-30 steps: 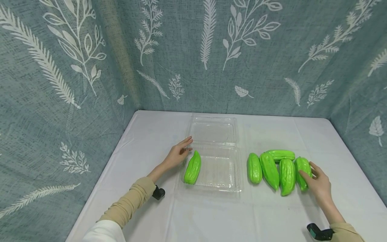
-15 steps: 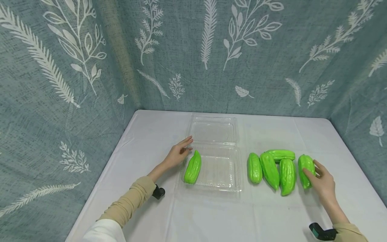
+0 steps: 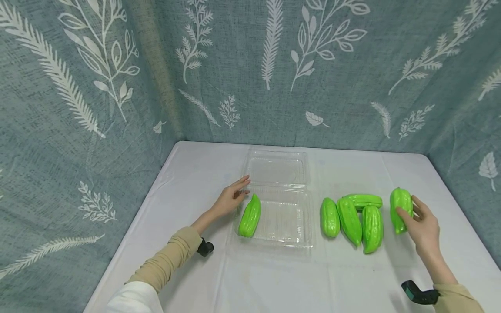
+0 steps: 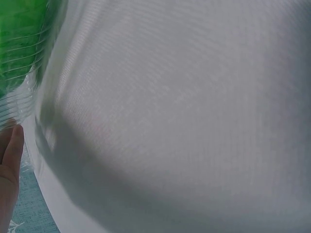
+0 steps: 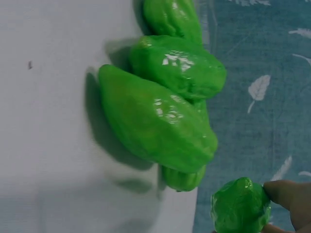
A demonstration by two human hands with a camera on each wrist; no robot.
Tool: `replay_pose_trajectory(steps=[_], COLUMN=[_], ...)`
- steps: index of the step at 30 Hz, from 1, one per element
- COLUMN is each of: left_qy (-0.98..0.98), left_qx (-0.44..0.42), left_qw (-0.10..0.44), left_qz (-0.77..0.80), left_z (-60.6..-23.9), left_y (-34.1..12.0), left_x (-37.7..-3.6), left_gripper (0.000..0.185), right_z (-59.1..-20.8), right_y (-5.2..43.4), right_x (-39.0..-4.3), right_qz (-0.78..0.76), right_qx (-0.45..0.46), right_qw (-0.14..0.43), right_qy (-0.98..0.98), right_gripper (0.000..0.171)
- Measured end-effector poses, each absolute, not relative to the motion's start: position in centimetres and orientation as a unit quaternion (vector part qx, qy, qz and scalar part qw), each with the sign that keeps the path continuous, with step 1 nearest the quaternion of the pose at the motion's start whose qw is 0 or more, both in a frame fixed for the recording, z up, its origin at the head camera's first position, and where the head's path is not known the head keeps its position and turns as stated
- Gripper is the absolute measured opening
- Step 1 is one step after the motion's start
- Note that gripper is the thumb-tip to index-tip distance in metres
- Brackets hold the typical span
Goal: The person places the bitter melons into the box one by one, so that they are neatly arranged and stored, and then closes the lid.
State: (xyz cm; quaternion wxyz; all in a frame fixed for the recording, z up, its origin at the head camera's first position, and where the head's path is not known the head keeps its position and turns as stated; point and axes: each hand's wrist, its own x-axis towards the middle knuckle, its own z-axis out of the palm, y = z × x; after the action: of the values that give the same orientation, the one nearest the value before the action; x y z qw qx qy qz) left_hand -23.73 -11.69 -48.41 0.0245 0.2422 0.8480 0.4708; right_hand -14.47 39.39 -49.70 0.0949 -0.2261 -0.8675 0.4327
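Observation:
In the head view my right hand [image 3: 424,226] holds a bright green, ridged bitter melon [image 3: 401,209], thumb on its near side and fingers on the right. The right wrist view shows this bitter melon [image 5: 239,208] end-on beside the thumb, away from the others. My left hand [image 3: 230,198] reaches to the left edge of a clear plastic clamshell box [image 3: 282,237], its fingers extended at the hinge corner. Inside the box's base, along the left side, lies one bitter melon [image 3: 249,216]. Through the ribbed wall, the left wrist view shows green close to the fingers [image 4: 15,143].
Several more bitter melons [image 3: 349,221] lie grouped right of the box, one crosswise behind the others. The clear lid [image 3: 277,169] lies folded back flat. A white cloth [image 3: 274,278] covers the table, and a blue-green leaf-patterned curtain [image 3: 242,65] hangs behind and at both sides.
My right hand has taken the rightmost bitter melon from the group, raising it and shifting it right and away from me. My left hand has stayed at the box.

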Motion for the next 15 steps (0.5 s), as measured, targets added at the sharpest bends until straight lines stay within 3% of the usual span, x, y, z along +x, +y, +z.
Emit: replay_pose_trajectory(steps=[6, 15], left_qy=[0.847, 0.849], left_qx=[0.251, 0.253], left_qw=[0.016, 0.013], left_qz=[0.468, 0.464], left_z=[-48.4, -48.4], left_y=[-11.6, -11.7], left_x=[-23.7, -23.7], left_gripper=[0.046, 0.046], right_z=[-43.6, -43.4], right_y=[35.2, 33.8], right_x=[-13.0, -12.9], right_qz=[0.469, 0.489], right_qx=[-0.228, -0.209], right_qw=[0.086, 0.084], right_qy=[-0.849, -0.843], right_gripper=[0.067, 0.066])
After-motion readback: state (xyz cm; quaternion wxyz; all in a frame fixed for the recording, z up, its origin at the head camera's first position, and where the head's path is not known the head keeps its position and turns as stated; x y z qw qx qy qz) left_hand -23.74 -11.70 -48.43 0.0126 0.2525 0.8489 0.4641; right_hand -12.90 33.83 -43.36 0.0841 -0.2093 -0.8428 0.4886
